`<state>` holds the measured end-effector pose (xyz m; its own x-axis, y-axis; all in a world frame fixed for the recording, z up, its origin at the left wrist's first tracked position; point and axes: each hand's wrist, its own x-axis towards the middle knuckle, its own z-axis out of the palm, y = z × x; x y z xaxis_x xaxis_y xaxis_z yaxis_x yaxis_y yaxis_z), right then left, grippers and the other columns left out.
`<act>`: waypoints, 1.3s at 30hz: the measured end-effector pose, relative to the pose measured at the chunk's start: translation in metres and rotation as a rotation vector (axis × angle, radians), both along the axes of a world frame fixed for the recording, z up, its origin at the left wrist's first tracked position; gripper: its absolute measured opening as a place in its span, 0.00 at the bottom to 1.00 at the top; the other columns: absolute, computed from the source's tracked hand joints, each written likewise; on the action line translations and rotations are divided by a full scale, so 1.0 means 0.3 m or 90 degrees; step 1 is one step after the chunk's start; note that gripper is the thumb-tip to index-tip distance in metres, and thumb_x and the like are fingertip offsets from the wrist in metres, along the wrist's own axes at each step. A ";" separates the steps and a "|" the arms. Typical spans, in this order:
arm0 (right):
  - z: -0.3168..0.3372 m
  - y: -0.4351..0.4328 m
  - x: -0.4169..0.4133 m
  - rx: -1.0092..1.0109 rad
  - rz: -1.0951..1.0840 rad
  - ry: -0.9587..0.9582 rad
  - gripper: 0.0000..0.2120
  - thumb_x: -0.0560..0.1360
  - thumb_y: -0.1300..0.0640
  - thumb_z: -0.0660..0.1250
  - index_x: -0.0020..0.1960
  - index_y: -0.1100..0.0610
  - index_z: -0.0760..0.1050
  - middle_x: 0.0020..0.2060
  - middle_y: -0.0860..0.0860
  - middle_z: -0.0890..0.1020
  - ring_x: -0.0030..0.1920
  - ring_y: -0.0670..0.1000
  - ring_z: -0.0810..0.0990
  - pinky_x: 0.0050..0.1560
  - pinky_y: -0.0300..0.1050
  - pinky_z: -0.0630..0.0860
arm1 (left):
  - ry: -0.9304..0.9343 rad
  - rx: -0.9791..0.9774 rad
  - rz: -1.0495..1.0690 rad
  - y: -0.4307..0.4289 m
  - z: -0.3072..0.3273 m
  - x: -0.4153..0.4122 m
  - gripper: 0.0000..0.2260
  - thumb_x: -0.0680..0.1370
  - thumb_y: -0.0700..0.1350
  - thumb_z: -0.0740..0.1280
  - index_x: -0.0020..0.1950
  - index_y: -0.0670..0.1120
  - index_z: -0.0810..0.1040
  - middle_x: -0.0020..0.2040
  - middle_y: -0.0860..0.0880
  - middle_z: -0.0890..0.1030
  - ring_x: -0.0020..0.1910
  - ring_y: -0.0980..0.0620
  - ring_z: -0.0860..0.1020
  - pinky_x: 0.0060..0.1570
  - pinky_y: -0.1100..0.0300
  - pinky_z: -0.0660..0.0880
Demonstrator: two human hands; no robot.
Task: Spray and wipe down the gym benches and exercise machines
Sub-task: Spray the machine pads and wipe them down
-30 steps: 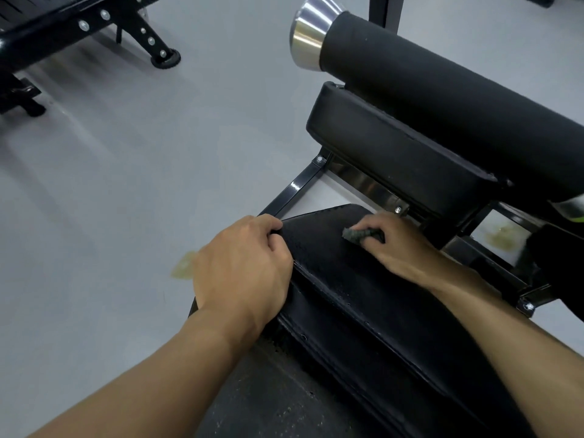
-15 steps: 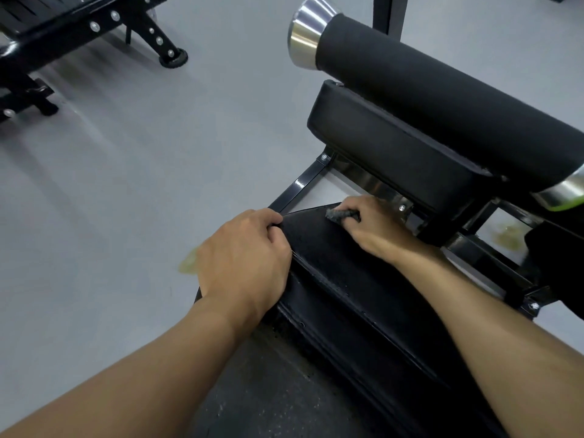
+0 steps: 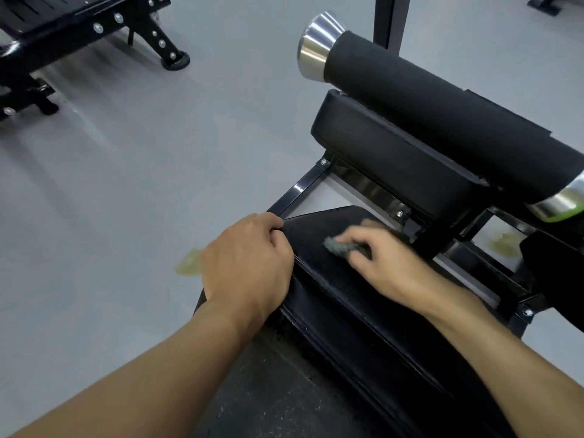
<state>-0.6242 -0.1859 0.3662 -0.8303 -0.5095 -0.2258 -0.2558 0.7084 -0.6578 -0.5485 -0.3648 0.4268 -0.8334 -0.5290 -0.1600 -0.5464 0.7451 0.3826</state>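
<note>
At your far left, a second black bench (image 3: 79, 23) stands on the grey floor. Your left hand (image 3: 249, 263) grips the left edge of the near pad (image 3: 328, 279), fingers curled close together over it. The grey cloth (image 3: 339, 246) lies on that pad's far end, pinched under the bent, blurred fingers of your right hand (image 3: 392, 267). A foam roller (image 3: 442, 105) sits beyond.

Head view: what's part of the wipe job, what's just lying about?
In the job: grey cloth in the right hand; left hand gripping the black pad edge.
Just about: foam roller, far bench, yellow floor stain.
</note>
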 end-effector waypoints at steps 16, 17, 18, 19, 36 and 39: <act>0.024 -0.065 -0.014 -0.011 0.019 0.020 0.11 0.77 0.61 0.65 0.52 0.47 0.81 0.45 0.47 0.75 0.46 0.49 0.76 0.47 0.47 0.72 | 0.010 0.010 0.011 0.001 -0.002 0.000 0.17 0.80 0.46 0.56 0.61 0.57 0.80 0.59 0.57 0.81 0.58 0.51 0.77 0.49 0.59 0.62; 0.020 -0.106 -0.036 -0.014 0.006 0.000 0.11 0.78 0.61 0.64 0.53 0.47 0.80 0.47 0.48 0.75 0.47 0.49 0.76 0.46 0.43 0.70 | 0.010 0.011 0.016 0.003 -0.001 0.001 0.17 0.80 0.46 0.56 0.61 0.57 0.80 0.58 0.57 0.82 0.58 0.50 0.77 0.48 0.59 0.62; 0.019 -0.131 -0.042 -0.017 0.001 -0.009 0.11 0.78 0.61 0.64 0.54 0.47 0.80 0.48 0.48 0.74 0.48 0.49 0.76 0.44 0.40 0.68 | 0.011 0.012 0.021 0.003 0.001 0.003 0.17 0.80 0.46 0.56 0.61 0.56 0.80 0.58 0.57 0.82 0.58 0.50 0.77 0.48 0.59 0.62; 0.029 -0.131 -0.033 -0.012 0.004 0.001 0.12 0.78 0.61 0.63 0.54 0.48 0.80 0.47 0.47 0.73 0.47 0.48 0.75 0.42 0.38 0.67 | 0.010 0.015 0.025 0.005 0.003 0.005 0.17 0.80 0.45 0.56 0.61 0.56 0.80 0.58 0.57 0.82 0.58 0.50 0.77 0.48 0.59 0.62; 0.145 -0.050 0.121 0.007 0.092 0.051 0.16 0.78 0.58 0.63 0.60 0.41 0.79 0.42 0.44 0.69 0.40 0.48 0.74 0.42 0.55 0.76 | 0.054 0.051 0.035 -0.001 -0.002 0.010 0.15 0.79 0.44 0.56 0.56 0.54 0.81 0.47 0.54 0.83 0.51 0.50 0.77 0.45 0.57 0.62; 0.124 -0.175 0.045 0.019 0.083 0.072 0.18 0.79 0.57 0.61 0.64 0.41 0.77 0.45 0.46 0.70 0.47 0.52 0.76 0.48 0.55 0.77 | 0.062 0.059 0.034 0.000 -0.002 0.013 0.15 0.79 0.46 0.54 0.54 0.54 0.80 0.45 0.54 0.82 0.48 0.49 0.77 0.44 0.56 0.64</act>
